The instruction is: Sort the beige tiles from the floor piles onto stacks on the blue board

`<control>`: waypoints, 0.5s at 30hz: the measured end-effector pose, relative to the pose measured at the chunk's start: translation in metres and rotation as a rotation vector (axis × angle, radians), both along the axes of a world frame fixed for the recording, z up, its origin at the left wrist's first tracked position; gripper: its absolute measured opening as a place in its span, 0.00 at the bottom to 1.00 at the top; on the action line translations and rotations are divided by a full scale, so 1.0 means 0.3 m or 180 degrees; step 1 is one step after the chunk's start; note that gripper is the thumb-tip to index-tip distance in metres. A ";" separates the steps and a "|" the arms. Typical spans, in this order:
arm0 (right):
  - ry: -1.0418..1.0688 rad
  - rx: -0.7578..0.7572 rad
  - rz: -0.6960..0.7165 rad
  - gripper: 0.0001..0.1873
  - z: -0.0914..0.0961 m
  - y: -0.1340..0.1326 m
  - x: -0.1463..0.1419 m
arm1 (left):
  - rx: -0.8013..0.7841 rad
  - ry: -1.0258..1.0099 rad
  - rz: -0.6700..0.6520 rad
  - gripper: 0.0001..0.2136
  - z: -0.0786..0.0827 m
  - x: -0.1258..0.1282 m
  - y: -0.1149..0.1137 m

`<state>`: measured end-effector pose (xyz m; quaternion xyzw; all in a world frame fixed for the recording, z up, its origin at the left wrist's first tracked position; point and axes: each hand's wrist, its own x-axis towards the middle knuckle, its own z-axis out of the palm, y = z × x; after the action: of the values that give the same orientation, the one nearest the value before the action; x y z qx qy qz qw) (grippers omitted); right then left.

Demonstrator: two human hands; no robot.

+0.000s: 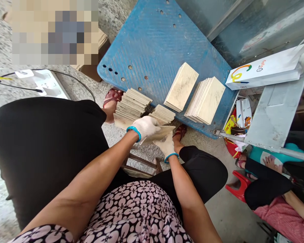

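Between my gloved hands is a thin beige board [159, 133], tilted above the floor in front of my lap. My left hand [145, 129], in a white glove with a blue cuff, closes on its near left side. From below and to the right, my right hand [166, 147] grips the board, its fingertips partly hidden. Just beyond my hands stands a long row of similar thin boards [133, 104], leaning on edge, with a shorter row [162, 114] beside it. Two neat stacks of pale boards, a left stack [181, 87] and a right stack [205, 100], rest farther off.
A blue plastic pallet [152, 44] lies ahead, under the two neat stacks. On the right are a white paper bag [266, 67], a metal frame [271, 114] and a red stool [239, 187] near a seated person [268, 179]. A white power strip [47, 84] lies left.
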<state>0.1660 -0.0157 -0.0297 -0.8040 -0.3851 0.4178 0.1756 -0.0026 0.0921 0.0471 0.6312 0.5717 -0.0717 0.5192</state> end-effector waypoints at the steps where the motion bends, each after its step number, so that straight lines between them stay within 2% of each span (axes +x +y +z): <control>1: -0.0080 0.0010 0.0025 0.49 0.015 0.000 -0.003 | -0.0062 -0.0096 0.0209 0.13 0.015 -0.004 0.008; 5: -0.0364 0.0025 0.0227 0.63 0.089 0.021 -0.022 | -0.0607 -0.0824 0.1483 0.13 0.042 -0.025 0.038; 8: -0.0740 0.0071 0.0637 0.72 0.150 0.047 -0.045 | -0.0937 -0.1415 0.2225 0.12 0.045 -0.041 0.062; 11: -0.1193 0.0140 0.1051 0.72 0.191 0.066 -0.077 | -0.1059 -0.1729 0.2618 0.11 0.049 -0.052 0.076; 15: -0.1209 0.0085 0.1023 0.70 0.209 0.077 -0.120 | -0.0989 -0.1638 0.2727 0.10 0.050 -0.047 0.078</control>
<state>0.1301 0.0075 0.0329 -0.7941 -0.5395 0.2767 0.0420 -0.0168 0.1155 0.0623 0.2535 0.6152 0.2206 0.7132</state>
